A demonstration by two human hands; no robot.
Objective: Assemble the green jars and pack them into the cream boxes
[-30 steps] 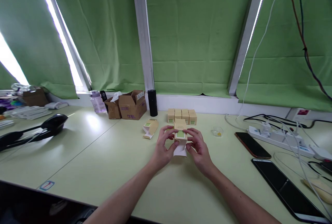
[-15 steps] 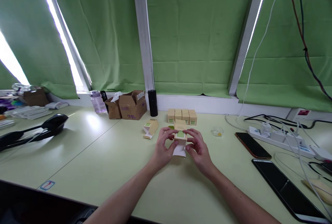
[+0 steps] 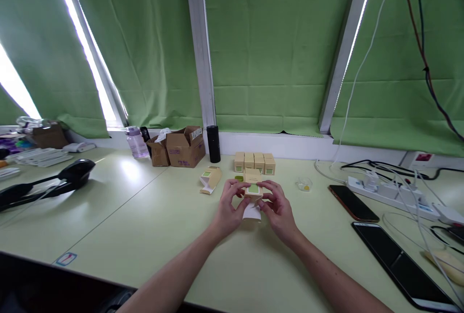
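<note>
Both of my hands hold one small tan carton with a green label just above the pale green table. My left hand grips its left side, fingers curled around it. My right hand pinches its right side. A white folded paper sticks out under the carton between my thumbs. Just behind stands a row of several matching tan cartons. One more carton lies on its side with its flap open, to the left.
Two open cardboard boxes, a black cylinder and a clear bottle stand at the back left. A small clear cup, two phones, a dark tablet and a power strip with cables lie to the right. A black device lies far left.
The carton has sunk slightly in my hands and the white paper shows a little less under it. My hands have hardly moved.
</note>
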